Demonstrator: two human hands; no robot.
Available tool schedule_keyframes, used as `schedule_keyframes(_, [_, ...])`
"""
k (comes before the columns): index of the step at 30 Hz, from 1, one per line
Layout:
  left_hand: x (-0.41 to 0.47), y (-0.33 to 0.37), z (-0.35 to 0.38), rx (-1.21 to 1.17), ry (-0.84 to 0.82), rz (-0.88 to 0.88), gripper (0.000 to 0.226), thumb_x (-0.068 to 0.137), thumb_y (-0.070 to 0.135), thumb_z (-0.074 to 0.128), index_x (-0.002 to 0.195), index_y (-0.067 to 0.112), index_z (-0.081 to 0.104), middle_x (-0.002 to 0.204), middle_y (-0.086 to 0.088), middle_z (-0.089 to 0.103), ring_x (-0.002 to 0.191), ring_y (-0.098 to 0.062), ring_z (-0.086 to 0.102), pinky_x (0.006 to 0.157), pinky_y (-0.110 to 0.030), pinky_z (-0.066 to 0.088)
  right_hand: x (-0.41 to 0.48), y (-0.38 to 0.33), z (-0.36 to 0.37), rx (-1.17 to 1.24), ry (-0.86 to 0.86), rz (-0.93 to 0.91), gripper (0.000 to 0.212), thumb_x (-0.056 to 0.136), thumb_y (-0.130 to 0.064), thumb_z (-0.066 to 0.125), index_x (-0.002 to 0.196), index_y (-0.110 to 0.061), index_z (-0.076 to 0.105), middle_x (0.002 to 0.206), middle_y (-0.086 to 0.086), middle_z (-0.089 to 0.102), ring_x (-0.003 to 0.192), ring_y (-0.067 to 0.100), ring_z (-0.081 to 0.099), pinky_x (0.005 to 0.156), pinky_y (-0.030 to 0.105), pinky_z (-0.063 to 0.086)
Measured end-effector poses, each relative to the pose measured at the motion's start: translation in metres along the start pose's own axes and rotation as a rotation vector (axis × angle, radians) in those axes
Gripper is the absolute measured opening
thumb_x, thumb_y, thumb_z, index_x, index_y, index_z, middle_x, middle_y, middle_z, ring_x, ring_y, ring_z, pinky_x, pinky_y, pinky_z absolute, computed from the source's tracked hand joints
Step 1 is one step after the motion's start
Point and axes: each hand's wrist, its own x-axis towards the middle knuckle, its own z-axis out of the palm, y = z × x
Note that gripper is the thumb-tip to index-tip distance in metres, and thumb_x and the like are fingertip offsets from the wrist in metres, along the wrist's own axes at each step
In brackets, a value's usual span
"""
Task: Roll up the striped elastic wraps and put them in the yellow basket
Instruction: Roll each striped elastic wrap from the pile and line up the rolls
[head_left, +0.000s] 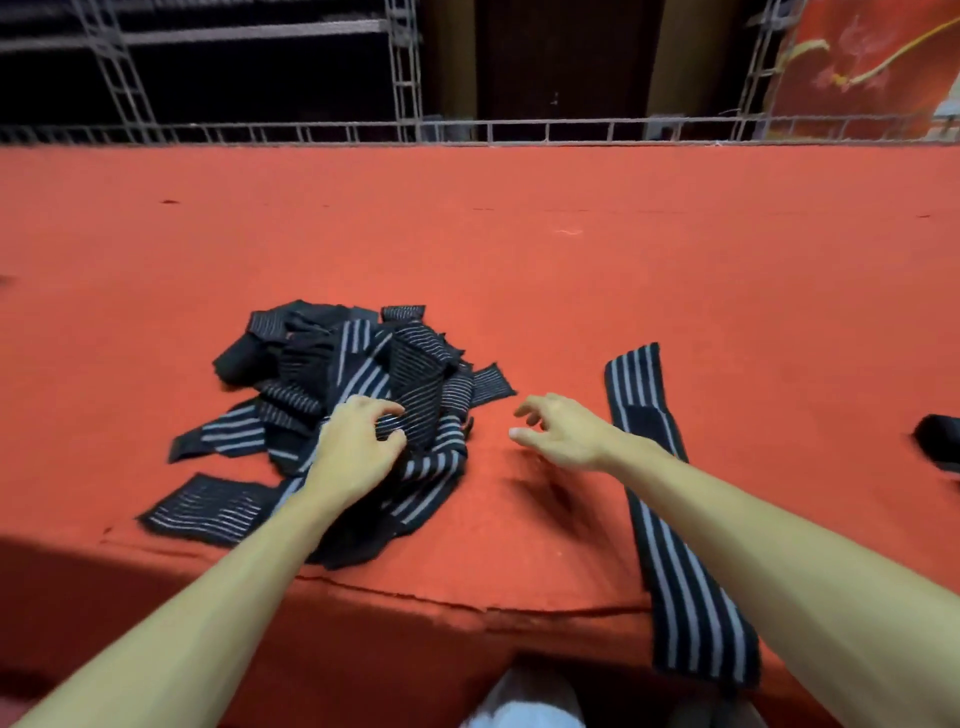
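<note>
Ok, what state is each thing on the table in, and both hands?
pile of striped wraps: unrolled, tangled in a heap.
single striped wrap: unrolled, flat, near end over the table edge.
left hand: grips a wrap in the pile.
right hand: open, holds nothing.
dark item: cut off, unclear.

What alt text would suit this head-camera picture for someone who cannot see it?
A person's left hand grips a tangled pile of black striped elastic wraps on a red table, while the right hand hovers open beside it. One wrap lies stretched out at right.
</note>
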Motion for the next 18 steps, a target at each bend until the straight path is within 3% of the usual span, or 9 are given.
schedule_keyframes(5, [0.003,-0.029,0.008,-0.116,0.013,0.009,0.047,0.089,0.017,0.067,0.133,0.009,0.056,0.137,-0.01,0.052,0.131,-0.023,0.041,0.11,-0.023,0.023,0.029,-0.024,0.022,0.075,0.011,-0.032,0.041,0.097,-0.032,0.055,0.129,-0.006,0.055,0.124,0.012,0.063,0.113,0.022,0.058,0.09,0.026,0.038])
schedule_keyframes(9, [0.018,-0.034,0.016,-0.174,-0.027,0.049,0.061,0.093,0.026,0.064,0.148,0.021,0.039,0.152,0.0,0.04,0.142,-0.016,0.032,0.118,-0.04,0.024,0.049,-0.037,0.034,0.146,0.039,-0.026,0.039,0.098,-0.032,0.054,0.129,-0.009,0.054,0.122,0.007,0.063,0.109,0.021,0.057,0.087,0.024,0.038])
schedule_keyframes(12, [0.028,-0.032,0.016,0.023,-0.137,0.019,0.061,0.096,0.033,0.056,0.151,0.036,0.028,0.144,0.005,0.045,0.14,-0.017,0.029,0.113,-0.044,0.023,0.055,-0.041,0.043,0.136,0.022,-0.042,0.036,0.098,-0.028,0.053,0.127,-0.008,0.054,0.121,0.008,0.062,0.109,0.023,0.056,0.09,0.028,0.04])
schedule_keyframes(15, [0.034,-0.032,0.017,0.08,-0.124,-0.012,0.047,0.096,0.032,0.058,0.141,0.027,0.047,0.134,0.001,0.055,0.133,-0.021,0.038,0.109,-0.041,0.024,0.055,-0.033,0.051,0.143,-0.009,-0.008,0.036,0.097,-0.03,0.055,0.127,-0.01,0.055,0.12,0.007,0.063,0.109,0.023,0.057,0.091,0.029,0.041])
schedule_keyframes(18, [0.033,-0.026,0.01,-0.195,-0.076,-0.01,0.029,0.089,0.02,0.069,0.118,0.012,0.067,0.117,-0.001,0.068,0.112,-0.016,0.059,0.102,-0.029,0.039,0.052,-0.024,0.054,0.225,-0.034,0.022,0.034,0.093,-0.029,0.06,0.124,-0.015,0.06,0.12,0.002,0.065,0.109,0.018,0.058,0.094,0.028,0.043])
